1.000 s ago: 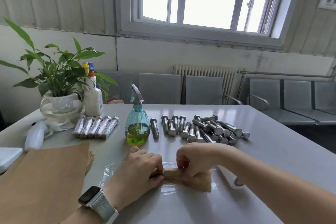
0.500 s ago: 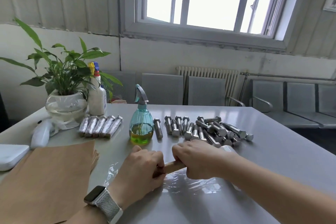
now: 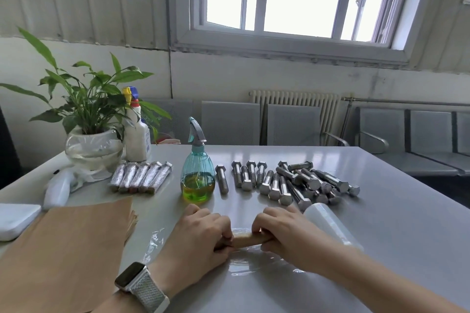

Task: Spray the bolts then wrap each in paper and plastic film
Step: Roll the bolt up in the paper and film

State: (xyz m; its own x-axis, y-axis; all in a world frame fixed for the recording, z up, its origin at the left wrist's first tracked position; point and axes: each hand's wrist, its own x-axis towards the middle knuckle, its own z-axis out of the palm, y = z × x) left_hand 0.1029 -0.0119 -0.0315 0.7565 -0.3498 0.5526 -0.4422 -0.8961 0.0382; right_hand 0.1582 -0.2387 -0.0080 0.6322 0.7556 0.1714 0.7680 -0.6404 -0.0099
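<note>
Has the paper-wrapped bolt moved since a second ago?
Yes. The paper-wrapped bolt has rolled away from the person, toward the spray bottle.

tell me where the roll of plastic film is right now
In the head view the roll of plastic film lies on the table just right of the right hand, in front of the pile of bare bolts.

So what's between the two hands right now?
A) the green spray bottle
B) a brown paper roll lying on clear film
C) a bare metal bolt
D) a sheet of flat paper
B: the left hand and right hand grip the ends of a brown paper roll on the clear film; the spray bottle stands apart behind them.
</note>
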